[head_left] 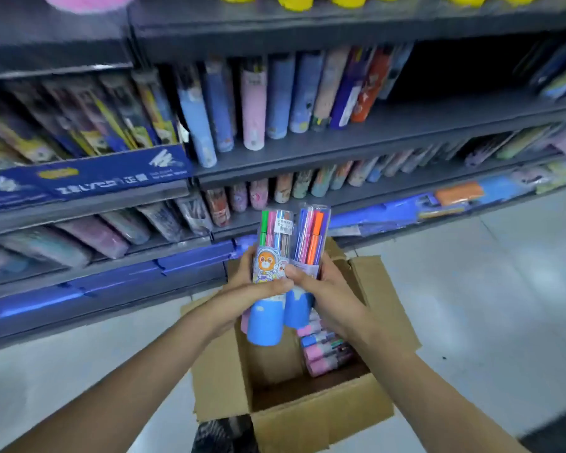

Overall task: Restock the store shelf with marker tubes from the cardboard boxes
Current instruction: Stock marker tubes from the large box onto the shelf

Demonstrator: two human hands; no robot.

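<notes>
Two clear marker tubes with blue bases stand side by side above an open cardboard box [324,416]. My left hand [242,289] grips the left marker tube [273,243], which bears a cartoon sticker. My right hand [327,289] grips the right marker tube [311,237]. Both tubes tilt slightly away from me, tops toward the shelves. More marker tubes [324,348] with pink and blue ends lie inside the box at its right side. The store shelf [373,138] in front holds a row of upright tubes and has a dark gap on its right.
The box sits on a pale tiled floor [471,289]. Lower shelves [144,266] with blue price rails hold packaged stationery. A blue display carton [85,181] stands on the left shelf. A dark patterned thing [223,433] shows at the bottom edge.
</notes>
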